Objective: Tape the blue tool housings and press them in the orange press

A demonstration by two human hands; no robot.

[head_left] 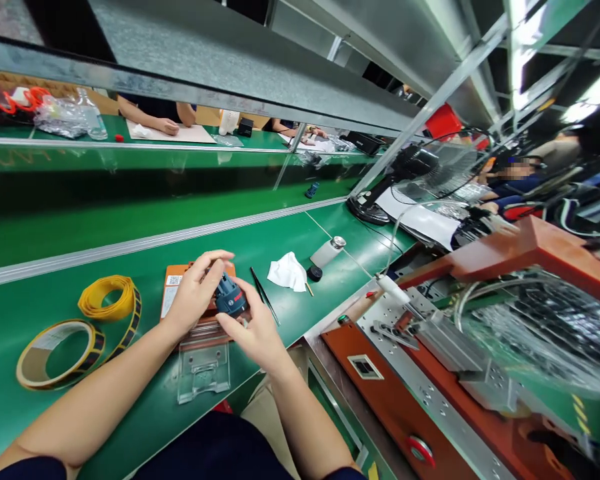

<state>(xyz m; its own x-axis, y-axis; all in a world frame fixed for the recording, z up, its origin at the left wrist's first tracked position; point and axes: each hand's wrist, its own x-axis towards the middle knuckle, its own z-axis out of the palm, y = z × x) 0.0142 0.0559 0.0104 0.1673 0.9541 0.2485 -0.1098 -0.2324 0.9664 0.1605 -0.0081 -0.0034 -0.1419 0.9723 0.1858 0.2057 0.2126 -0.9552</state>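
A dark blue Bosch-branded tool housing (pixel 230 299) is between my two hands, over an orange fixture (pixel 170 272) on the green bench. My left hand (pixel 196 293) grips it from the left and top, fingers curled round its upper end. From the right, my right hand (pixel 256 327) closes on its lower end with thumb and fingers. A clear acrylic plate (pixel 203 368) forms the near end of the fixture. My hands hide much of the fixture's middle. Black tweezers (pixel 264 293) lie just right of it.
To the left sit a yellow tape roll (pixel 107 299) and a wider label roll (pixel 55 353). A white cloth (pixel 287 272), bottle (pixel 328 251) and black cap (pixel 315 273) lie right. An orange-and-metal machine (pixel 390 393) borders the bench; a fan (pixel 405 177) stands behind. Co-workers sit across.
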